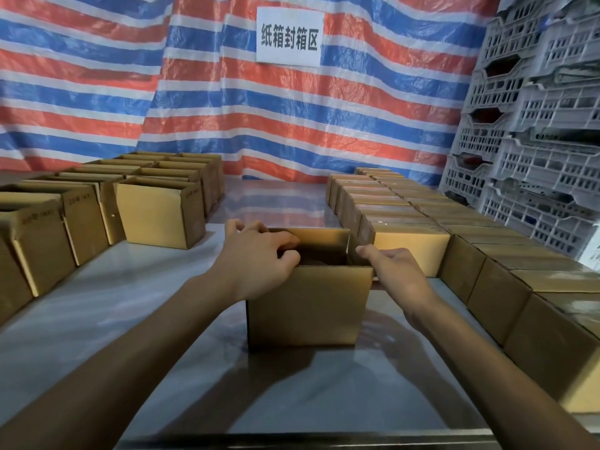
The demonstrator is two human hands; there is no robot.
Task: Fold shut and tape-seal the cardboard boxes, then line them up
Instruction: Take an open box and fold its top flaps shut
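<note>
An open box (pixel 308 306) stands on the glossy worktop (pixel 130 303), straight in front of the person and between two groups of cartons. Its top is not yet closed: the far flap (pixel 315 240) stands upright and the dark inside shows below it.

The left hand (pixel 256 258) is at the box's left upper edge, its fingers curled over that edge and into the opening, grasping the cardboard there. The right hand (pixel 401 271) is at the box's right upper corner, with the thumb stretched out and touching the cardboard. Its other fingers lie behind the hand, so whether they grasp anything cannot be told.

To the left, well apart from the open box, unsealed boxes (pixel 159 216) stand in rows with their flaps up. To the right, taped boxes (pixel 410 241) with flat, shiny tops are lined up in two close rows that run from the back of the worktop toward the person; the nearest corner of these sits just beside the right hand.

Behind everything hangs a red, white and blue striped tarpaulin (pixel 227 108) with a white sign (pixel 290 35) fixed to it. Grey plastic crates (pixel 535 125) are stacked at the right edge
</note>
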